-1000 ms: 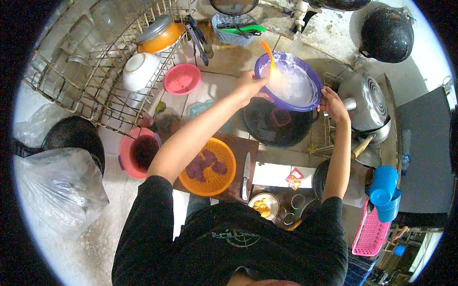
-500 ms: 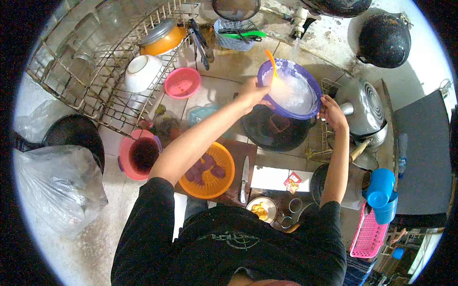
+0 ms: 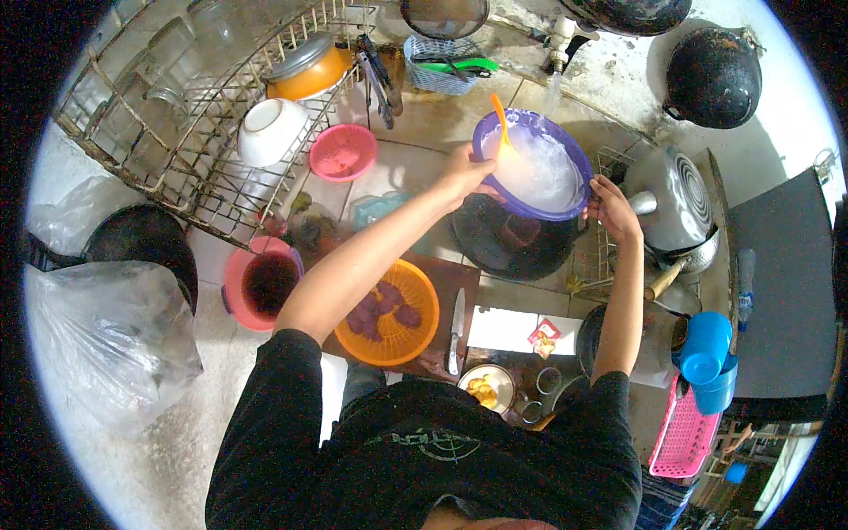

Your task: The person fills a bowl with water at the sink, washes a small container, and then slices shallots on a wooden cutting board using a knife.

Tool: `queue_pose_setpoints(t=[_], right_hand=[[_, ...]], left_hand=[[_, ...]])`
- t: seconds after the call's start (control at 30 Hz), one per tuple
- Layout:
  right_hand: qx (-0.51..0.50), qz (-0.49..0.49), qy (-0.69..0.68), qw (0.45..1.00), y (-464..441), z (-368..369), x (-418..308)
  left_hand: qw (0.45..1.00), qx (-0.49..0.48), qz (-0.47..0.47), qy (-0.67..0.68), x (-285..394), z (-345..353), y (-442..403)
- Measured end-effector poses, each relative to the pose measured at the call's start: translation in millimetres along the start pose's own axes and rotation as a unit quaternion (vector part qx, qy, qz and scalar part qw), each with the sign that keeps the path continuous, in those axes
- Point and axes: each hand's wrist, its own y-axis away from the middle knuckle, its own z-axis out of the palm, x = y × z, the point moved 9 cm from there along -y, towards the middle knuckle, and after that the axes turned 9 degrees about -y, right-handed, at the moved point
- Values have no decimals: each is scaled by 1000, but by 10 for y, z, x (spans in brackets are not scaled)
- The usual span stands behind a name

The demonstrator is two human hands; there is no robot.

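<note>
My left hand grips the left rim of a purple bowl, thumb over the edge. On the opposite side, my right hand holds the rim with its fingers. Cloudy white liquid fills the bowl, and froth clings to its far edge. An orange-handled spoon leans in the liquid, its lower end hidden. The bowl is held up over a dark wok. Behind it, water runs from a tap; the bowl hides where the stream lands.
An orange basket with purplish pieces and a knife lie on a brown board near my body. A pink basin of dark liquid stands left. Above it juts a wire dish rack. Pots stand right.
The bowl has shifted very slightly left against the surroundings, still held by both hands. The camera view has moved a little.
</note>
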Motion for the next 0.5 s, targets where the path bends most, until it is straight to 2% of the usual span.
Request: queue_pose_setpoints(t=[0.33, 0.37, 0.47, 0.5], right_hand=[[-11, -29, 33, 999, -22, 461, -121], [-12, -30, 35, 999, -25, 496, -119], [-17, -40, 32, 999, -67, 528, -91], [-19, -46, 31, 998, -88, 531, -83]], left_hand=[[996, 34, -13, -76, 89, -300, 3], [997, 45, 10, -69, 98, -326, 4], [978, 66, 41, -192, 65, -447, -124], [983, 61, 41, -169, 28, -456, -147]])
